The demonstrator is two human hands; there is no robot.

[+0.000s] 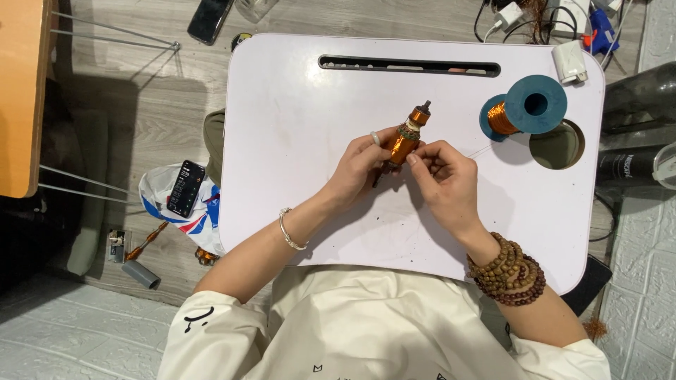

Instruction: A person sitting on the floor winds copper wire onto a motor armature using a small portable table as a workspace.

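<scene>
Left hand [359, 165] was curled around the lower part of a small motor rotor [404, 139], fingers wrapped snug, a pale ring on one finger. The rotor sat tilted above the middle of the white lap table [296, 141], its shaft end pointing up and away toward the slot. It was a stubby cylinder, shiny copper windings, with a darker greenish band around the middle and a metal tip.

Right hand [443, 172] was pinched in close against the rotor's side, fingertips bunched together; looked like it gripped a thin wire [479, 150] that ran off toward the teal spool [524, 109]. The spool was plastic, round flanges, glossy copper wire wound on its core, lying on its side next to a round hole in the table.

Silver bangle [290, 232] on the left wrist, stacked brown wooden beads [507, 271] on the right.
</scene>
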